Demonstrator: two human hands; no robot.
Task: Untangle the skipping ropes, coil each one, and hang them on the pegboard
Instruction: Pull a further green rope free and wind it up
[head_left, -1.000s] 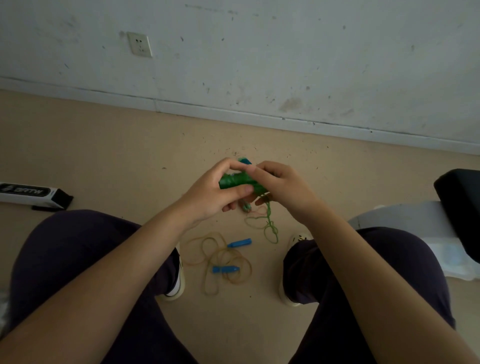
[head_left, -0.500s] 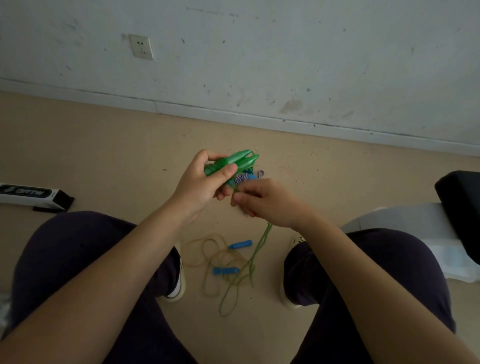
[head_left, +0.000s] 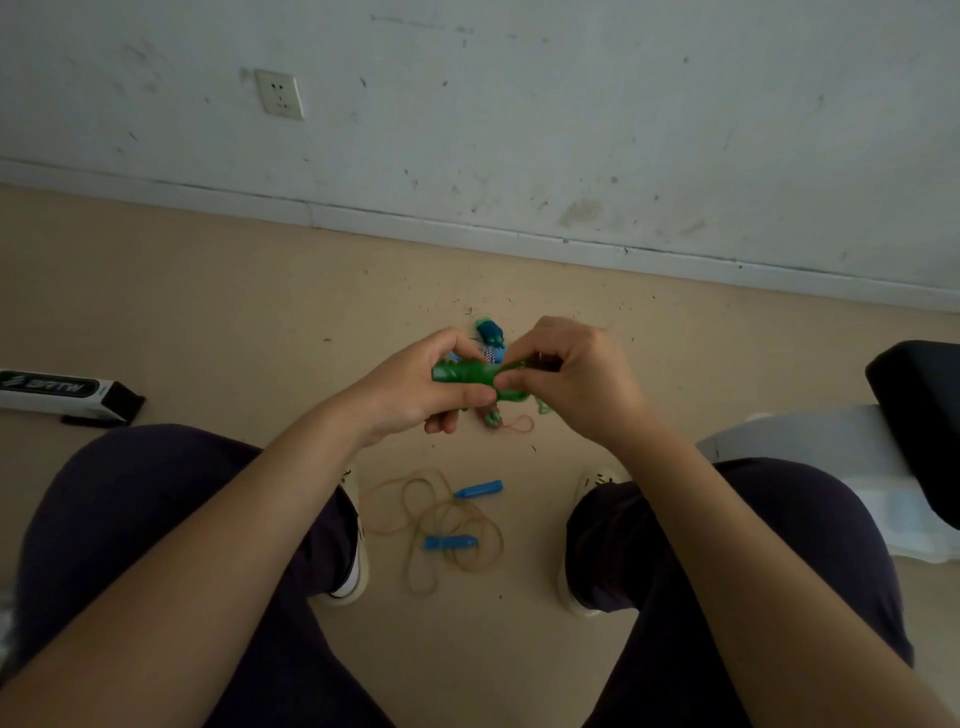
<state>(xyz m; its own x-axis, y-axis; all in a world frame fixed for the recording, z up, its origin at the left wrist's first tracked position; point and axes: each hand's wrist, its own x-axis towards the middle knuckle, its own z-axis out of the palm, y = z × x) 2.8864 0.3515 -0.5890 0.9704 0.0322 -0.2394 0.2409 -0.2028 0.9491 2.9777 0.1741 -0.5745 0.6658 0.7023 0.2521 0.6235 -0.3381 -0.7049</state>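
1. Half a second ago the green cord hung from the right hand in a long strand down to the floor, and the green handles (head_left: 470, 375) pointed up at about 1 o'clock in the left hand (head_left: 415, 397). Now the strand is gone from below the hands, the handles lie level, and the right hand (head_left: 569, 384) has closed in on their right end.
2. My reading: the slack has been taken up around the handles, so the green rope is near fully coiled and hanging it comes next. No pegboard is in view.
3. Left hand: thumb under, fingers curled over, gripping the handles' left half. Right hand: fingers curled, pinching the right end and the cord there; a little green cord (head_left: 544, 406) peeps out at its 6 o'clock.
4. The green rope sits between the two hands, held above the floor, at picture centre. Handles are glossy, translucent green, side by side; how tight the wraps lie I cannot tell.
5. At 6 o'clock from the hands, on the floor between the shoes, the tan rope (head_left: 441, 525) lies in loose, overlapping loops with two blue handles (head_left: 479, 489), not yet coiled.
6. Behind the hands, at 12 o'clock, a blue-and-patterned bundle (head_left: 490, 338) lies on the floor, partly hidden; probably a third rope.
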